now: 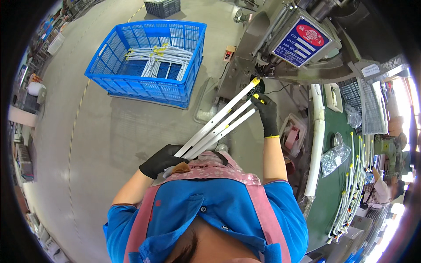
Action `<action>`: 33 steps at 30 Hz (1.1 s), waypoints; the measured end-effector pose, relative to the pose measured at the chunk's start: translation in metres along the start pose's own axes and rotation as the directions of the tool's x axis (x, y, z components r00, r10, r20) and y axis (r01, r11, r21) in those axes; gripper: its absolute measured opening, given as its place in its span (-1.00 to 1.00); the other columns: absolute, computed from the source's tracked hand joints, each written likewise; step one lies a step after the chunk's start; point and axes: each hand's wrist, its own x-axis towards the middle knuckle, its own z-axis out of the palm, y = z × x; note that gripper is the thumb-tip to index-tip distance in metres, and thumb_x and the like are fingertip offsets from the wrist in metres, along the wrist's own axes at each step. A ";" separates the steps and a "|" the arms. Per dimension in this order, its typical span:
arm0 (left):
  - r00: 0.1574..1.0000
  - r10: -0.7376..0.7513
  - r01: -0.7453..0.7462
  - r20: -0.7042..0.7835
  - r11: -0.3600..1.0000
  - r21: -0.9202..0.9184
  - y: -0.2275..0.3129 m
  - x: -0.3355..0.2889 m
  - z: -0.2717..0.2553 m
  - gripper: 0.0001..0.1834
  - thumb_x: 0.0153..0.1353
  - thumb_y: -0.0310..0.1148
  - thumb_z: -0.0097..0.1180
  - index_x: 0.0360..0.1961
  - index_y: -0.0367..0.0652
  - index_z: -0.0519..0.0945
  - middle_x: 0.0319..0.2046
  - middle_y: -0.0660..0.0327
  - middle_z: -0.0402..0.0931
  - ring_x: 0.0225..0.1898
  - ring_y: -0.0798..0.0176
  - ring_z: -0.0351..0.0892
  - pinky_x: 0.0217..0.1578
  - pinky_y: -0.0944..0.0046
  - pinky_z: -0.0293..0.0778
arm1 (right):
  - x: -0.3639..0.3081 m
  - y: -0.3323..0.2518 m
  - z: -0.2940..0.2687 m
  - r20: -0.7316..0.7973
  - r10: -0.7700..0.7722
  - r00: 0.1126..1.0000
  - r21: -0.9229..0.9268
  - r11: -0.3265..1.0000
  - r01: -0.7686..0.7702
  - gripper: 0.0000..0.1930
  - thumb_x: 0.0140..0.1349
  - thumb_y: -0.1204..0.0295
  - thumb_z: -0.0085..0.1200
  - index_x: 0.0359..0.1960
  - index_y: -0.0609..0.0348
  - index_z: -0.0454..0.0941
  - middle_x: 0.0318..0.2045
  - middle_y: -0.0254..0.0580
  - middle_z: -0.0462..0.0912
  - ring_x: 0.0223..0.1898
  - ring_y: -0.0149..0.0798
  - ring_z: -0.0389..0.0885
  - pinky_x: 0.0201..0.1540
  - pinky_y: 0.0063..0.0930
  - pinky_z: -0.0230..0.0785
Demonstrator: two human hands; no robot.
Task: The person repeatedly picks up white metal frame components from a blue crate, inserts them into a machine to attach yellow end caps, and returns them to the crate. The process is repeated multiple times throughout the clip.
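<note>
L hand (164,161) closed round the lower ends of the white tubes (210,123), nr the waist; R hand (266,115) closed at the upper ends of the mid & lower ones, fingers partly hidden, so exact grip unclear. Tubes slant up-right betw. the two hands, in front of the apron (228,173). Topmost tube's yellow tip (255,81) is right at the working head (265,70) of the grey machine (315,77); can't tell if touching or just under it. Step in hand is prob. presenting tube ends to the machine, one tip at a time. Next move likely calls for a steady L hand, w/ R hand lining a tip up w/ the head, fingertips kept clear. More tubes lie in the blue crate (147,90) ahead-left, others on the green surface (324,197) at R.
</note>
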 end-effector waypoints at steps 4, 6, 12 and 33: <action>1.000 -0.025 0.025 0.004 0.999 0.033 0.021 -0.007 0.004 -0.54 0.07 -0.39 0.19 0.00 -0.38 0.49 -0.20 0.09 0.60 -0.19 0.32 0.57 -0.09 0.33 0.44 | 0.007 -0.026 -0.007 -0.027 -0.134 0.991 -0.061 0.989 0.132 -0.71 0.03 0.42 0.24 -0.22 0.33 0.64 -0.37 -0.27 0.66 -0.36 -0.46 0.53 -0.23 -0.55 0.38; 0.998 -0.068 0.068 0.001 0.997 -0.039 0.030 -0.008 0.005 -0.56 0.07 -0.40 0.19 -0.02 -0.39 0.50 -0.23 0.08 0.60 -0.22 0.30 0.59 -0.13 0.33 0.46 | 0.011 -0.038 -0.010 -0.043 -0.174 0.984 -0.073 0.983 0.170 -0.67 0.00 0.33 0.25 -0.21 0.27 0.65 -0.36 -0.15 0.69 -0.36 -0.40 0.59 -0.24 -0.49 0.41; 0.998 -0.054 0.047 -0.039 0.988 -0.150 0.031 -0.004 0.003 -0.63 0.08 -0.43 0.17 -0.08 -0.38 0.54 -0.33 0.10 0.62 -0.33 0.29 0.60 -0.26 0.34 0.46 | 0.027 -0.055 -0.005 -0.059 -0.155 0.986 0.081 0.984 0.160 -0.68 0.00 0.34 0.28 -0.22 0.27 0.66 -0.36 -0.22 0.69 -0.36 -0.44 0.57 -0.23 -0.54 0.41; 0.997 -0.027 0.027 -0.070 1.000 -0.011 0.045 -0.013 0.015 -0.58 0.05 -0.38 0.21 -0.06 -0.36 0.52 -0.24 0.11 0.61 -0.21 0.31 0.58 -0.13 0.33 0.45 | 0.033 -0.038 0.005 -0.013 -0.135 0.991 -0.007 0.991 0.135 -0.61 0.01 0.30 0.26 -0.14 0.28 0.61 -0.29 -0.15 0.68 -0.28 -0.34 0.61 -0.16 -0.49 0.43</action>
